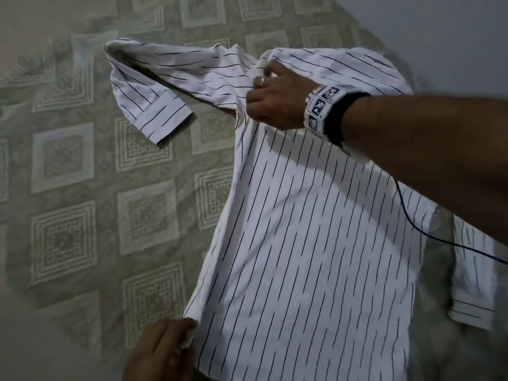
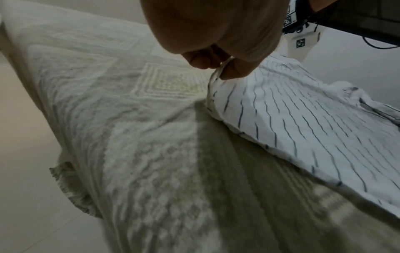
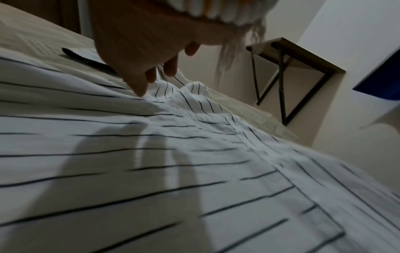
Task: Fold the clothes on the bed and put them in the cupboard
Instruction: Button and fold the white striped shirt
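A white shirt with thin dark stripes point(image 1: 310, 229) lies spread, back up, on the bed point(image 1: 82, 188). Its left sleeve point(image 1: 154, 86) stretches out to the upper left; the other sleeve point(image 1: 472, 270) hangs at the right. My right hand point(image 1: 270, 97) grips the fabric at the left shoulder, near the collar; in the right wrist view its fingers point(image 3: 140, 85) curl into the striped cloth point(image 3: 173, 171). My left hand point(image 1: 167, 347) pinches the shirt's lower left hem corner, and in the left wrist view the hand point(image 2: 218, 68) holds that edge of the shirt point(image 2: 303, 128) lifted.
The bedspread is pale green with square woven patterns. A grey wall point(image 1: 439, 37) borders the bed at the upper right. A dark cable point(image 1: 439, 237) runs from my right wrist across the shirt. A small wall shelf on dark brackets point(image 3: 292, 56) shows in the right wrist view. Floor tiles point(image 2: 26, 188) lie beside the bed.
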